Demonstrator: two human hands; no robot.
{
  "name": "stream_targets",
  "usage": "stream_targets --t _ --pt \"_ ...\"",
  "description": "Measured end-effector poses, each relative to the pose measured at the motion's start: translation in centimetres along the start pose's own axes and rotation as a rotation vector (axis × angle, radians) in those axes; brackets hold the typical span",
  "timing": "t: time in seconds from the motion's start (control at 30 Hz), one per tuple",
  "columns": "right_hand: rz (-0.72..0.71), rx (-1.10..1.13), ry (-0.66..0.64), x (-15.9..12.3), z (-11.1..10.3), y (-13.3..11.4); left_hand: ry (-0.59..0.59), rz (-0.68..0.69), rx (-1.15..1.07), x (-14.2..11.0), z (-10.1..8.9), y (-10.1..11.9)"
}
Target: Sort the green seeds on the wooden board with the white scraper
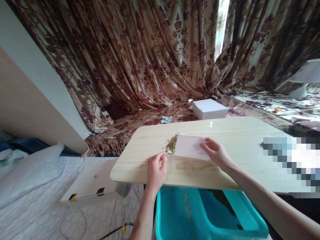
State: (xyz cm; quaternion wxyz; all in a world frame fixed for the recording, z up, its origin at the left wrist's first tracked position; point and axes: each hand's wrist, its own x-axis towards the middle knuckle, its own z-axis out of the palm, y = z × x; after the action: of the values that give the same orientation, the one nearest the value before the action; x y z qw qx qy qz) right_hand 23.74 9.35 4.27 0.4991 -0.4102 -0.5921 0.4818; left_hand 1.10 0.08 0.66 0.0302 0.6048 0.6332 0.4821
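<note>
White flat rectangular card (190, 147) lies at mid-worktop, its left edge against a loose heap of small green-brown granules (171, 144). Right hand (217, 154): fingers closed on the card's right end. Left hand (157, 168): fingers loosely curled beside the heap; cannot tell whether they grip anything. Progress, judged: gathering partly done. Most granules are heaped; outlying strays remain, and the heap sits on the pale wood-grain worktop (137, 150).

greenish bits (171, 144), individually indistinct
</note>
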Motion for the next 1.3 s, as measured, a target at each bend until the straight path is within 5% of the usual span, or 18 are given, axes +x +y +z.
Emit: stream_targets --t 0.23,0.67,0.93,1.3 --pt "0.055 -0.009 -0.064 -0.4 -0.2 0.0 -0.009 -0.028 -0.044 0.0 0.0 -0.1" --pt "0.132 -0.016 -0.293 -5.5 0.2 -0.6 -0.025 -0.064 -0.066 0.0 -0.2 -0.6" --pt "-0.066 -0.048 0.15 0.6 -4.9 -1.9 0.005 0.0 0.042 0.0 -0.1 0.5" --pt "-0.108 -0.001 0.092 4.1 -5.6 0.4 0.001 0.076 0.1 -0.2 -0.1 0.3"
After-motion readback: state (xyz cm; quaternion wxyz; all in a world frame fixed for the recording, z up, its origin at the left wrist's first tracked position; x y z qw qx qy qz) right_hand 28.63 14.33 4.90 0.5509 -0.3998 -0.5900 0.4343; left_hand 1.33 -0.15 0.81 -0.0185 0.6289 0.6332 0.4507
